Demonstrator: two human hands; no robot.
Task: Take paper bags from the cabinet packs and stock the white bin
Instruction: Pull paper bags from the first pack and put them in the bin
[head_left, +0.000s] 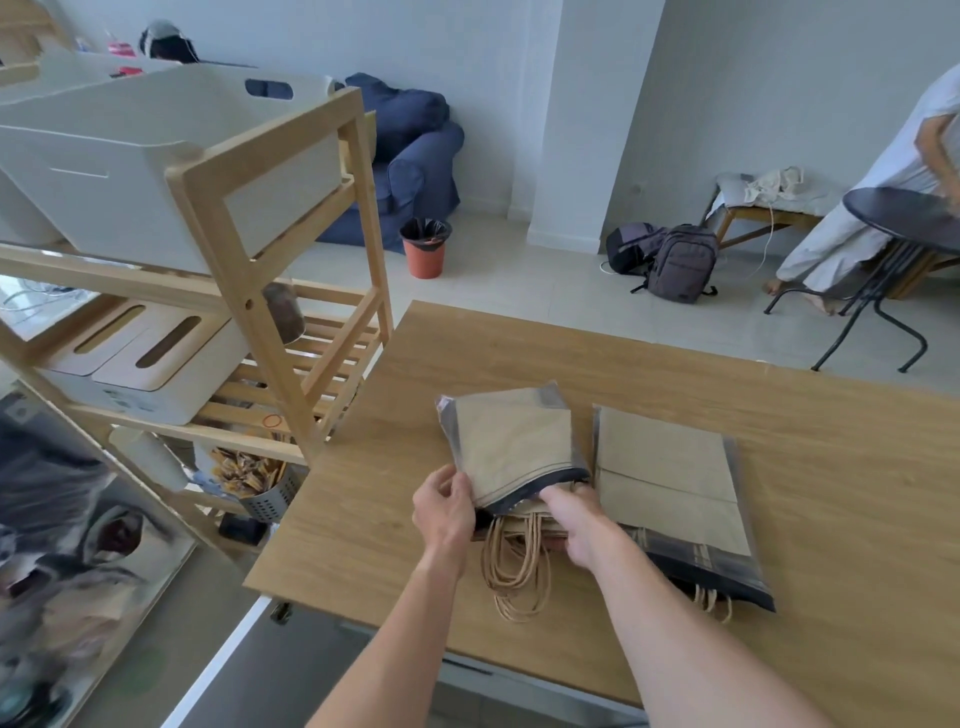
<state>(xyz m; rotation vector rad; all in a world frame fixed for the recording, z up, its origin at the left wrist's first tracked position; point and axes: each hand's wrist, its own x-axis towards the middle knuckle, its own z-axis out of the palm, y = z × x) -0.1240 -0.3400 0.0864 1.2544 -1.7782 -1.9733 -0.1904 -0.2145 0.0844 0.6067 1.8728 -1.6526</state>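
Bag pack opened on counter (519, 353).
Left hand (442, 512) grip pinches pack sleeve (511, 441); right hand (584, 527) grip closed on paper bags (524, 525), 6 o'clock end.

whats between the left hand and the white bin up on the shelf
In the head view, bare wooden tabletop, then the wooden shelf frame that the white bin sits in. The left hand pinches the pack's plastic sleeve.

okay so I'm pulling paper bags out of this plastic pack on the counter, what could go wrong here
The twine handles hang tangled off the counter edge; they might snag as your right hand pulls bags from the left pack. Your left hand pinches only the wrapper's corner, so the pack could slide or the plastic tear.
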